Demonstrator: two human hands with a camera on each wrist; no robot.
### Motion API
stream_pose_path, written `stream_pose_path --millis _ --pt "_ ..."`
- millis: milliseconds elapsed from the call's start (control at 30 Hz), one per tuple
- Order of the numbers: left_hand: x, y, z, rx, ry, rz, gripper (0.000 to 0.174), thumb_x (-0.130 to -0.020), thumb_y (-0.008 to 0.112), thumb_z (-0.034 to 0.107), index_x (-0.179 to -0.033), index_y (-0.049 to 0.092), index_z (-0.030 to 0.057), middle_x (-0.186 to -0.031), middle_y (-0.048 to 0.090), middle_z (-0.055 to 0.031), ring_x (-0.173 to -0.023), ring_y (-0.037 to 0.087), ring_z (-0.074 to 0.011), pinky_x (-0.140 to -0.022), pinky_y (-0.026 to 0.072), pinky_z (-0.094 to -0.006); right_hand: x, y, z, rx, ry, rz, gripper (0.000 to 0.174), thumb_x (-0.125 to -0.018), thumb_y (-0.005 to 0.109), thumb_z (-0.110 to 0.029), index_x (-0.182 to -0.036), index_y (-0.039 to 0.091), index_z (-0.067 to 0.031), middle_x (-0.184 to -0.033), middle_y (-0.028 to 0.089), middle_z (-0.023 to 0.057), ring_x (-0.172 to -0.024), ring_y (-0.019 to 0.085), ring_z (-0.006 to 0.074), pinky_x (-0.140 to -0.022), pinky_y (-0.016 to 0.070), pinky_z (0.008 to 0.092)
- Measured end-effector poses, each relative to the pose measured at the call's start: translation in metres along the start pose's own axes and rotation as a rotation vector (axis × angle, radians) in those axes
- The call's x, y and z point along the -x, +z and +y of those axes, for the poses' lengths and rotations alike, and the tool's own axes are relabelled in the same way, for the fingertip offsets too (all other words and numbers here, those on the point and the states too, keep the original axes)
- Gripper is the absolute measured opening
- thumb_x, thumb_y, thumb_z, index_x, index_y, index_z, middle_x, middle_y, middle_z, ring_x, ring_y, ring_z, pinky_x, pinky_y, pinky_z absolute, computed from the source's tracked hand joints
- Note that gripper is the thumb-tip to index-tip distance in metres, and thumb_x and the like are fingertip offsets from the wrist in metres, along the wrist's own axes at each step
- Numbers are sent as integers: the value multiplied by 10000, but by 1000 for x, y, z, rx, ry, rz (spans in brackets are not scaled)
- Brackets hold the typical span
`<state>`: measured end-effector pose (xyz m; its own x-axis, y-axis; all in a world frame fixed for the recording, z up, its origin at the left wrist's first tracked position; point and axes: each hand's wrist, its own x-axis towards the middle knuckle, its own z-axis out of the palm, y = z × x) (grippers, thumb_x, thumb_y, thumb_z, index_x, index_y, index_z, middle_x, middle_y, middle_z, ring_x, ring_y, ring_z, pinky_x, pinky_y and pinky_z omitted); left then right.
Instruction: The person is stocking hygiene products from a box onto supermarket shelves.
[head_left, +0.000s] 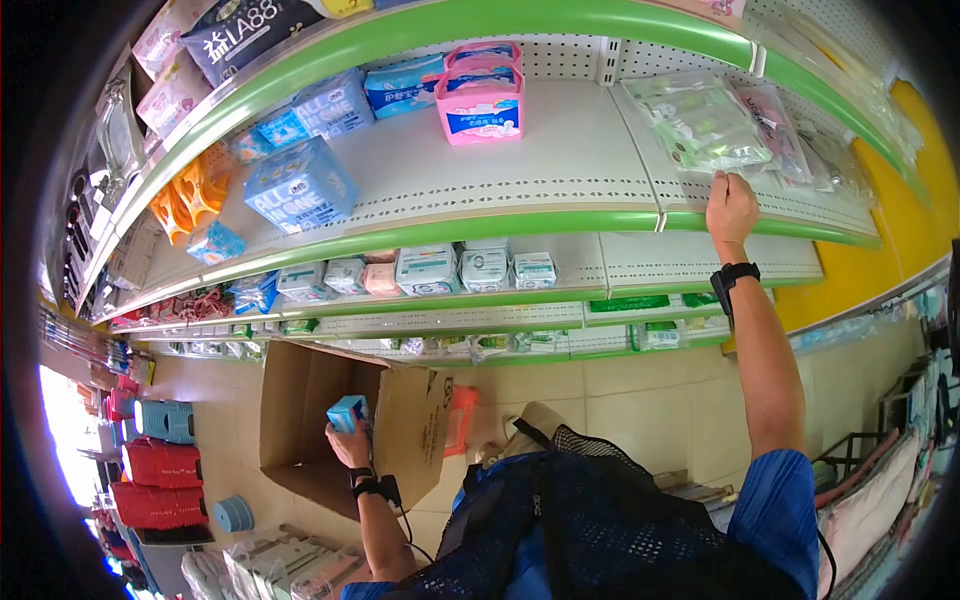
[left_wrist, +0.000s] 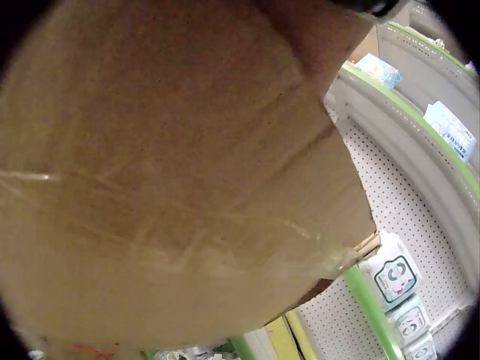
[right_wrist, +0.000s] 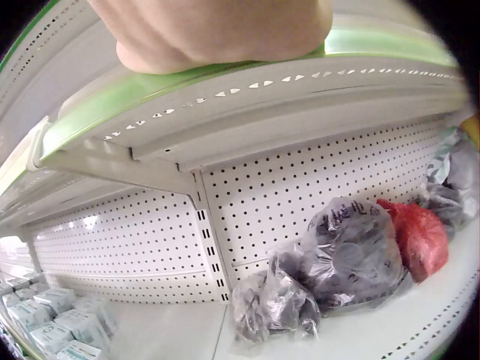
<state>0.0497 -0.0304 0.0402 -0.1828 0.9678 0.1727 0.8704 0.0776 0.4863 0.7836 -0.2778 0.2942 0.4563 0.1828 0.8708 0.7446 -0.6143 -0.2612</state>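
Observation:
Above the open cardboard box (head_left: 415, 420), my left hand (head_left: 348, 443) grips a small blue pack (head_left: 349, 411), likely of sanitary pads. In the left wrist view the box wall (left_wrist: 172, 165) fills most of the frame and hides that hand. My right hand (head_left: 733, 208) is over the front edge of the upper shelf, its fingers curled at the near edge of a clear plastic packet (head_left: 700, 120) with green and white contents. Only the underside of the right hand (right_wrist: 225, 34) shows in the right wrist view, above the green shelf edge (right_wrist: 90, 135).
Blue packs (head_left: 300, 185) and pink packs (head_left: 480, 105) stand left of the packet on the same shelf. More white packs (head_left: 427, 268) line the shelf below. Grey bagged goods (right_wrist: 352, 255) and a red bag (right_wrist: 416, 236) lie under the right hand. Red crates (head_left: 160, 470) stand left.

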Motion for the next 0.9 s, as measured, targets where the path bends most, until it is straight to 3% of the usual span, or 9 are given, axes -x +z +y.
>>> stream_pose_path --millis 67,100,167,300,433,567,667,767,900 --pt "1 4 -10 37 -71 -142 694 -739 831 214 -1281 504 -71 -1042 665 -219 -1010 644 -374 -910 504 -435 1 -2 0 11 14 -14 277 -896 601 -234 -692 615 -48 -712 636 146 -664 600 375 -606 459 489" --pt "3 7 -8 105 -41 -56 568 -767 812 174 -1212 561 -74 -937 677 -181 -903 664 -342 -831 526 -429 2 -2 -2 15 27 -27 282 -898 599 -240 -693 616 -47 -715 638 148 -667 602 376 -607 459 490" --pt "-1 5 -9 113 6 -78 448 -792 797 153 -1136 609 -63 -946 681 -170 -882 670 -324 -800 535 -430 0 -5 -4 14 30 -33 287 -900 597 -245 -693 617 -46 -716 639 148 -670 604 377 -608 459 491" --pt "-20 -21 22 97 39 -99 374 -828 768 138 -1117 627 -53 -998 693 -178 -915 680 -313 -820 544 -414 1 -5 -5 20 43 -26 293 -902 592 -252 -694 624 -47 -721 643 145 -678 608 375 -615 459 496" --pt "-51 -59 101 311 284 150 348 -896 714 157 -1173 624 -34 -1095 685 -200 -1010 667 -319 -895 525 -409 0 -5 -7 46 51 -29 296 -902 589 -253 -691 628 -49 -726 649 138 -683 611 371 -622 464 496" --pt "-60 -111 220 418 507 375 428 -931 693 178 -1282 566 -31 -1237 647 -180 -1174 606 -313 -1029 453 -406 0 -5 -8 59 59 -28 282 -892 591 -243 -693 638 -48 -737 659 129 -694 618 365 -634 474 488" --pt "-68 -127 287 538 641 444 490 -934 695 183 -1340 523 -32 -1304 612 -181 -1215 584 -311 -1054 437 -410 -2 -9 -13 52 58 -21 272 -886 589 -233 -696 641 -46 -743 661 123 -703 620 358 -642 478 479" --pt "-81 -130 336 474 761 323 698 -894 743 239 -1439 403 -34 -1467 442 -247 -1353 443 -369 -1122 356 -480 -2 -9 -11 30 38 -16 265 -886 583 -222 -698 642 -44 -741 657 120 -706 619 351 -647 479 475" --pt "-102 -113 369 314 898 272 857 -838 790 372 -1471 359 -11 -1530 328 -282 -1397 344 -458 -1133 316 -541 -2 -9 -8 18 4 -10 262 -887 575 -205 -691 632 -41 -715 637 123 -693 612 348 -643 477 476"
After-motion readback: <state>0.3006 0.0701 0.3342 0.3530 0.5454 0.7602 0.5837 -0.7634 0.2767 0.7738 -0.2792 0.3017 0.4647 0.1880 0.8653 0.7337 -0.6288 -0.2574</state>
